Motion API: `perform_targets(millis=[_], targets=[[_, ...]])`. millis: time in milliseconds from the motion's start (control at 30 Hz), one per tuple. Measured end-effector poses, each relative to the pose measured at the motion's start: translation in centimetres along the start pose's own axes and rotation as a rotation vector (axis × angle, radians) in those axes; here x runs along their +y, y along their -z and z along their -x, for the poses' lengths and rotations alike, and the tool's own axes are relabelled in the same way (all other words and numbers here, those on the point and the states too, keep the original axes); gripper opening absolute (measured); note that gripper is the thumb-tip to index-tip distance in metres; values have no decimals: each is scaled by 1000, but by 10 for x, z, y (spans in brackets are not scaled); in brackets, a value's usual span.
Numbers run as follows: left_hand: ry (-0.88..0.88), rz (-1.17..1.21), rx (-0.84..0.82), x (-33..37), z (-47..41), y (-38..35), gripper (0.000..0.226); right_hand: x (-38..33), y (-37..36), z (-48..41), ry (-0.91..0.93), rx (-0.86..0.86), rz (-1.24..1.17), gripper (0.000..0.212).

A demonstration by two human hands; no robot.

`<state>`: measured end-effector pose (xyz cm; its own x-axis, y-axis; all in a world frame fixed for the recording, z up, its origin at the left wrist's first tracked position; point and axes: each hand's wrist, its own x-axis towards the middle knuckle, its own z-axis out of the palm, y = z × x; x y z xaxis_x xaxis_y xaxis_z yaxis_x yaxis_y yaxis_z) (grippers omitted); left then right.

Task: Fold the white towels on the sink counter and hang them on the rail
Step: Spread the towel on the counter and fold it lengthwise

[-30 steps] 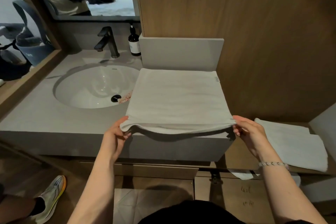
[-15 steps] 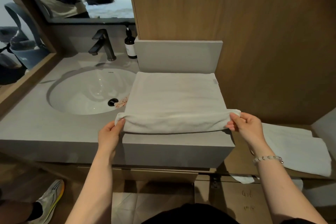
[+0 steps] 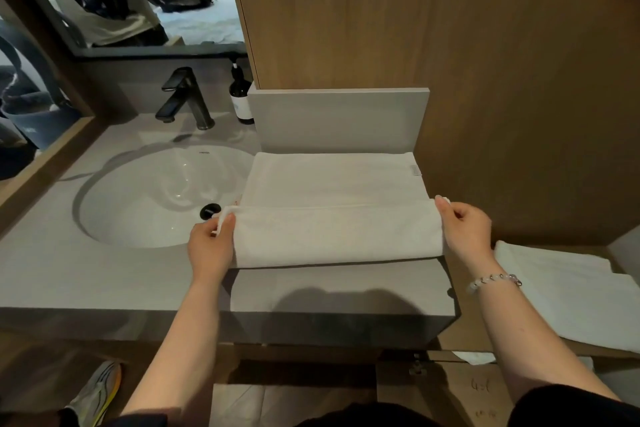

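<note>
- the white towel (image 3: 332, 204) is spread flat on the sink counter (image 3: 104, 274), to the right of the basin (image 3: 156, 198) and against the grey upstand at the back, so that a firm surface is given for the fold.
- its near edge is held turned over onto the cloth, about 1 third of the way back.
- the left hand (image 3: 211, 246) is closed on the left corner of the flap and the right hand (image 3: 465, 229) pinches the right corner; with both ends gripped, the edge is kept straight and taut.
- a second white towel (image 3: 571, 302) lies on the lower wooden shelf at the right, apart from the first, probably awaiting its turn.
- no rail can be seen.
</note>
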<state>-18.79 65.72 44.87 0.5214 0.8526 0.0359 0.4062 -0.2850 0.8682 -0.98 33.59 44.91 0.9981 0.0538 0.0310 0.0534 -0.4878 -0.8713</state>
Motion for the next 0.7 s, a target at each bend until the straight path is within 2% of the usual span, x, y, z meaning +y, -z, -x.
perform_targets(millis=[133,333,500,700], targets=[[42,0,-14,7,-15,-12,26,2,-11,-18,-68,-3,39,51],[71,-51,-23,-1,-31,-30,36,7,-26,-34,-88,41,195,55],[37,-173,-11,2,-40,-41,37,6,-33,-45,-33,55,378,53],[-3,-335,-21,-2,-48,-47,36,8,-40,-51,-54,57,571,50]])
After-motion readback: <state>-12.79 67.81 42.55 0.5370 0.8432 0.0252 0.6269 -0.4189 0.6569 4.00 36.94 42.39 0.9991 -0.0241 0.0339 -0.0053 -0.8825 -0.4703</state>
